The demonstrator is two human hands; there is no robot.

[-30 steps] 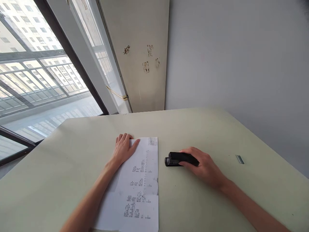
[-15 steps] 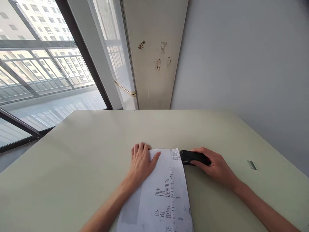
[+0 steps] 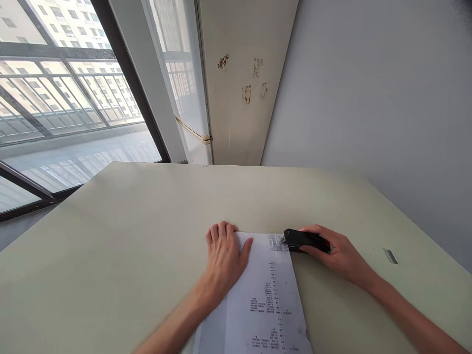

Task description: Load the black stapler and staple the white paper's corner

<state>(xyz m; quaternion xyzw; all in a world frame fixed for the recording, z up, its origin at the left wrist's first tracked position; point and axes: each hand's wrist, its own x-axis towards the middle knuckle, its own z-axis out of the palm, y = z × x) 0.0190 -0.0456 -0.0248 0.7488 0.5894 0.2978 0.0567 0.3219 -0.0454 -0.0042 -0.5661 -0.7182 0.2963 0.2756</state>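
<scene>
A black stapler (image 3: 308, 239) is in my right hand (image 3: 344, 255), thumb on the near side and fingers on the far side. Its front end overlaps the top right corner of the printed paper (image 3: 265, 295), with the corner at its jaws. The paper lies lengthwise before me, its lower end cut off by the picture's edge; whether it is one sheet or more I cannot tell. My left hand (image 3: 224, 253) holds the paper's top left part, thumb lying on top and fingers bent at the far edge.
A small strip of staples (image 3: 390, 255) lies on the pale table (image 3: 147, 221), right of my right hand. Behind the table stand a fridge (image 3: 239, 123) with brown marks and a grey wall (image 3: 368, 88). A window (image 3: 73, 98) is on the left.
The stapler's front end has gone from beside the paper's right edge to over its top right corner. Hands, paper and stapler appear slightly farther right, and the camera's view has tilted a little.
</scene>
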